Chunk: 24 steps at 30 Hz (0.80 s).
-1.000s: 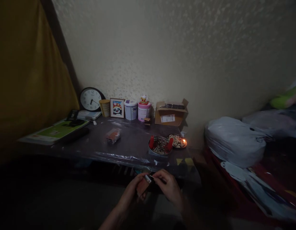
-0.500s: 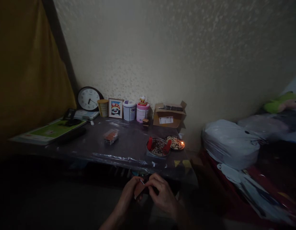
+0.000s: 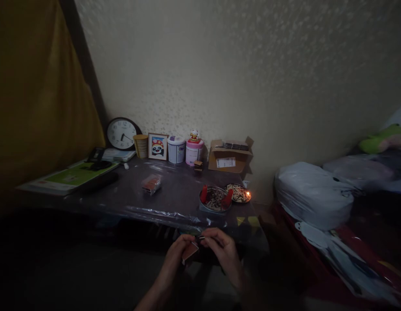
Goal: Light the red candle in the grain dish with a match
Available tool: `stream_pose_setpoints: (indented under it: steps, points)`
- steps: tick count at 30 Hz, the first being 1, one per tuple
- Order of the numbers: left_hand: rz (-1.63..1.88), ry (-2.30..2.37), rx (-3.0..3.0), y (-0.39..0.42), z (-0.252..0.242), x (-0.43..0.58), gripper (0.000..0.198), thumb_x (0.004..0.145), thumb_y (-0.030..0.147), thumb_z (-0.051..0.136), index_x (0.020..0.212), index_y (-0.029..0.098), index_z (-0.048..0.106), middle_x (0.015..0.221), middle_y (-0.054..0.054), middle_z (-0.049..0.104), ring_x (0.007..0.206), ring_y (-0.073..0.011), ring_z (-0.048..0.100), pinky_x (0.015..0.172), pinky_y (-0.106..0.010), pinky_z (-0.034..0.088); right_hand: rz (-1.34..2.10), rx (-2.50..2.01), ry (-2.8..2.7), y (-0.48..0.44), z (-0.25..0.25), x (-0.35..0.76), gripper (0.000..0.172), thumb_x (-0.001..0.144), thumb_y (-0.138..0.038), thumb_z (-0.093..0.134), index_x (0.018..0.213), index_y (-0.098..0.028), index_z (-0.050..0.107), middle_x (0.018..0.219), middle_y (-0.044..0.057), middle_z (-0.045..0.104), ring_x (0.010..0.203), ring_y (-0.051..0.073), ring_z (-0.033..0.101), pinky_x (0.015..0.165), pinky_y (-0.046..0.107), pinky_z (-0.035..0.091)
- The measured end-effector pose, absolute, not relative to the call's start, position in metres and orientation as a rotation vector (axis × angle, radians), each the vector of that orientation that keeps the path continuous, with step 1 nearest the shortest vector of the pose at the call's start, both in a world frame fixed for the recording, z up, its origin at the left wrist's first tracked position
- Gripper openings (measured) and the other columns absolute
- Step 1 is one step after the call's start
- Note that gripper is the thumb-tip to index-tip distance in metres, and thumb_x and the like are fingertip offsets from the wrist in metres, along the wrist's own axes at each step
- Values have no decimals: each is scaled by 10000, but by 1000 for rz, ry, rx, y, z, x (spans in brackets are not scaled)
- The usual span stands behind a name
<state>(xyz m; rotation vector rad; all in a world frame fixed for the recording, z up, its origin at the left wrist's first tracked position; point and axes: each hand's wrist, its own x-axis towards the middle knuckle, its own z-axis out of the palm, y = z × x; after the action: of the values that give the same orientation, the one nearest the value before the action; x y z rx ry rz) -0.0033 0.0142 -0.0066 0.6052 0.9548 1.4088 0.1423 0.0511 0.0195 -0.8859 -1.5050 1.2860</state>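
While left fingers clamp the small box, right fingers pinch together beside it.

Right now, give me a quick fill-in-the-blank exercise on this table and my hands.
1. The left hand grips a small box; the ____ hand is at its top end.
2. The framed picture shows a cartoon ____.
3. The two candles on the plate are ____.
4. The clock leans against the ____.
Missing words: right, panda, red, wall.
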Motion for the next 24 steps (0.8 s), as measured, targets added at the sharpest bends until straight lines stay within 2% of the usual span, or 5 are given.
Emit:
stream_pose_setpoints:
  steps: [5, 8, 11, 17, 24]
  points:
    - [1483, 991, 523, 15, -8, -2, 285, 660, 421, 663, 699, 144, 612, 590, 26, 564, 523, -101, 482, 490, -208, 332, 1384, -906, -1403, 47, 24, 137, 252, 708, -391, 680, 808, -167, 626, 767, 37, 676, 745, 176, 644, 743, 288, 486]
    - [1487, 975, 474, 17, -7, -3, 312, 673, 445, 661, 680, 135, 626, 556, 19, 559, 541, -118, 513, 524, -223, 367, 1387, -892, -1383, 46, 23, 136, 235, 702, -376, 687, 807, -172, 637, 782, 37, 684, 759, 178, 647, 749, 283, 487]
    - [1496, 972, 450, 16, -3, -5, 309, 690, 434, 658, 728, 127, 663, 617, -18, 616, 609, -144, 563, 578, -243, 408, 1331, -921, -1391, 47, 22, 136, 196, 721, -355, 668, 783, -171, 645, 758, 33, 682, 760, 179, 646, 734, 272, 490]
    - [1515, 809, 474, 9, 8, -9, 271, 659, 346, 706, 864, 170, 710, 980, -66, 680, 937, -197, 580, 775, -267, 446, 970, -942, -1553, 52, 17, 136, 148, 793, -319, 600, 799, -176, 637, 773, 32, 668, 740, 164, 627, 690, 249, 491]
    - [1474, 731, 449, 11, 8, -7, 292, 622, 273, 750, 896, 178, 711, 981, -66, 700, 903, -175, 611, 834, -263, 431, 498, -788, -1750, 50, 14, 133, 117, 851, -181, 517, 839, -196, 632, 832, 24, 654, 815, 137, 618, 757, 228, 485]
